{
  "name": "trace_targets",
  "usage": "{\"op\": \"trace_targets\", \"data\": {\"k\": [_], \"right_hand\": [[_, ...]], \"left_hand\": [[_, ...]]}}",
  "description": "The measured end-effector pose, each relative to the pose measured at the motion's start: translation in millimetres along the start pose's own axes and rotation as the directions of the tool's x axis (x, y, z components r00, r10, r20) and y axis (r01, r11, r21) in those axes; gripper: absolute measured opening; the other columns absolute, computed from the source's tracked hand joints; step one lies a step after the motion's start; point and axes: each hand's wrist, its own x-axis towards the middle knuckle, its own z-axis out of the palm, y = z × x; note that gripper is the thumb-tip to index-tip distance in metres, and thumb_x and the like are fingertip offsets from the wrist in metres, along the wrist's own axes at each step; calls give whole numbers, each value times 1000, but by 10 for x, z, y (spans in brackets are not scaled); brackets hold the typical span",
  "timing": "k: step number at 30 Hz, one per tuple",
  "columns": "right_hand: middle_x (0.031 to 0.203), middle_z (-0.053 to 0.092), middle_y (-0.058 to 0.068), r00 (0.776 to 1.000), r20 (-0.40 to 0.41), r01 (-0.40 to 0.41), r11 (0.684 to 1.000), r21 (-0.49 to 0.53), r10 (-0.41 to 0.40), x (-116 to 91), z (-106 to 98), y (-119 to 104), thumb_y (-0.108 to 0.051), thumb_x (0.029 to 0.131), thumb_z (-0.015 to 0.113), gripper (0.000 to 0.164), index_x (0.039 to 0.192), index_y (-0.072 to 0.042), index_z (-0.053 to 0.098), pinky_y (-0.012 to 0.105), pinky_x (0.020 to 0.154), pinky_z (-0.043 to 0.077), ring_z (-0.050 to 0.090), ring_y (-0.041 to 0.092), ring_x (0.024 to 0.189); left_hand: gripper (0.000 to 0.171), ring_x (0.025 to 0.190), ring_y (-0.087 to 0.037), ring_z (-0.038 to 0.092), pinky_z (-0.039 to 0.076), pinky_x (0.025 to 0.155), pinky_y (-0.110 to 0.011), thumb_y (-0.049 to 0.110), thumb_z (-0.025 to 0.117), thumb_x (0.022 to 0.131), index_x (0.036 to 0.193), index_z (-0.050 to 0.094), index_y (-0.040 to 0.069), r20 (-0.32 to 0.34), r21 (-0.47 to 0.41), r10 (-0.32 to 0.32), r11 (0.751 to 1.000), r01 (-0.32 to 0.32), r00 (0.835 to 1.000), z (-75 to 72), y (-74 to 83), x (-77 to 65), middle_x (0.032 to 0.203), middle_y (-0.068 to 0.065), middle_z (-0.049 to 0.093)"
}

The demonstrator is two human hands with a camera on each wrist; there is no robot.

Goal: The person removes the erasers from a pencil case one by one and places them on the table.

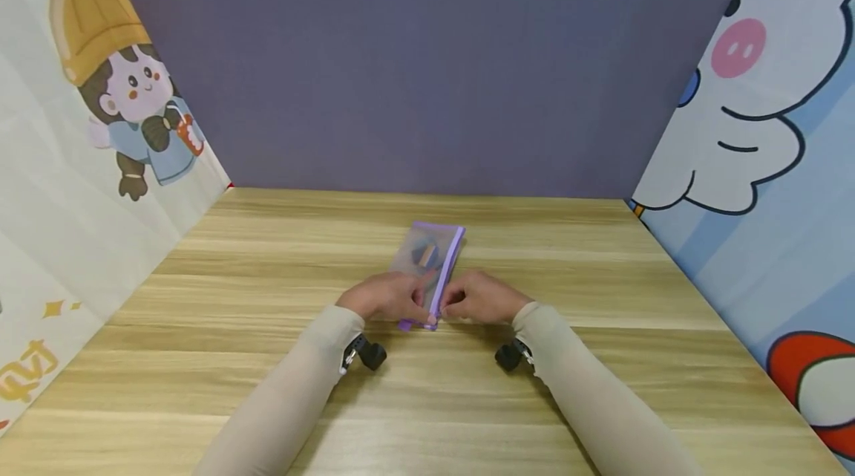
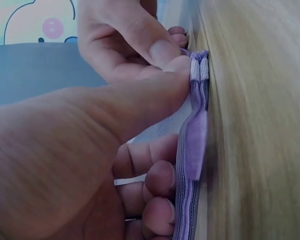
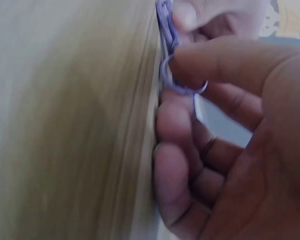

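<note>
Two pale sleeves (image 1: 290, 394) come nearest to the camera, just behind the grips, and a small black device (image 1: 372, 354) is worn at each wrist. Ahead of them, the left grip (image 1: 387, 298) and the right grip (image 1: 484, 298) nearly meet at the near end of a mesh pouch (image 1: 404, 257) with purple edges. This pouch lies on the wooden table (image 1: 427, 402) and reaches away beyond both grips, so the table probably carries its weight. The left grip is clamped on the near corner, with its thumb at the end of the purple zip strip (image 1: 450, 261); I judge that this keeps the soft material from folding. Just to its right, the right grip has thumb and forefinger pinched together on a thin purple loop (image 3: 182, 91), which seems too small for a fuller hold. Below the left thumb, a short purple tab (image 2: 196, 150) sticks out freely. Beyond the left grip, a dark round shape (image 1: 425, 253) with a lighter stripe shows at the pouch; whether it is inside or printed, I cannot tell.
</note>
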Motion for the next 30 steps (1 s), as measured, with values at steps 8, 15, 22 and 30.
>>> {"op": "trace_targets", "data": {"k": [8,15,22,30], "right_hand": [[80,66,-14,1000,-16,-26,998,-64,25,4,44,-17,-13,89,75,13,79,-21,70,29,74,51,61,7,78],[75,66,-10,996,-73,-40,999,7,41,-25,54,37,-11,87,74,9,80,-16,71,31,68,50,59,11,71],[75,67,-8,992,-87,-92,994,59,97,-52,63,38,-15,88,75,7,82,-17,73,32,63,49,58,13,69],[69,63,-6,988,-97,-113,990,83,121,6,25,44,-16,90,73,7,83,-16,72,29,57,47,56,10,62]], "left_hand": [[37,56,-9,51,37,53,-29,54,78,81,74,66,20,-9,9,-42,999,42,999,14,30,-4,66,6,66],[34,57,-10,53,39,55,-30,54,77,82,78,66,22,-2,27,-48,998,48,999,35,51,10,65,7,67],[35,57,-10,53,39,55,-30,52,78,82,88,68,19,3,8,-39,999,39,999,44,65,-14,67,6,67],[35,57,-10,49,38,54,-29,53,77,82,75,65,21,-11,22,-31,999,32,999,19,39,-31,68,7,65]]}}
